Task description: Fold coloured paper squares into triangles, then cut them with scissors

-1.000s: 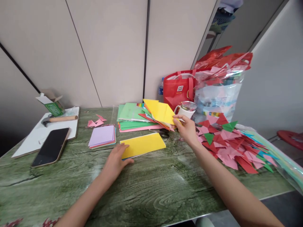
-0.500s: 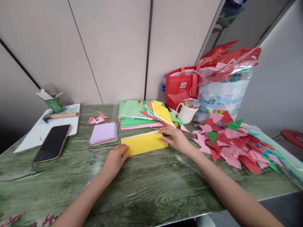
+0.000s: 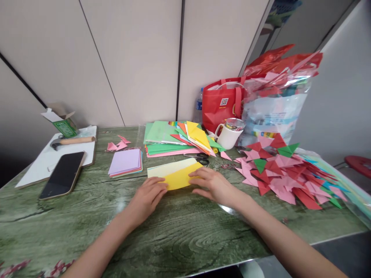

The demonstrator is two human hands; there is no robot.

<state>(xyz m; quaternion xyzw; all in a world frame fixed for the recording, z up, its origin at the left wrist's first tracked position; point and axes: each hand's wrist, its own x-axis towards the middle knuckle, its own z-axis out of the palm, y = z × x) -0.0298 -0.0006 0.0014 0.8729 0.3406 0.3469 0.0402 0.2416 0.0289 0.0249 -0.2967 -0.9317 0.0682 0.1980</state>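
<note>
Lying flat near the middle of the green wood-grain table (image 3: 185, 235), the yellow sheet (image 3: 180, 178) sits askew on a paler sheet (image 3: 164, 169), whose upper-left strip shows past it. Left hand (image 3: 150, 195): palm down, fingers close together, tips pressing the sheet's lower-left edge. Right hand (image 3: 213, 185): palm down, fingers loosely spread over the right end. Neither hand pinches anything; weight on both ends pins the paper to the table so it cannot slide or curl. Whether an edge is lifted under the fingers, cannot tell. Just behind the sheet: black-handled scissors (image 3: 201, 157), within reach of the right hand. Behind-left: small lilac-topped stack (image 3: 125, 162), squared up. Behind: a large fanned stack of coloured paper (image 3: 162, 143), with a white mug (image 3: 228, 136) beside it. Right: a loose heap of pink, red and green folded triangles (image 3: 284, 177), well apart from the sheet. Far left: a phone (image 3: 62, 174), face up, partly on a white board (image 3: 37, 164) that also carries a hammer (image 3: 72, 141).
</note>
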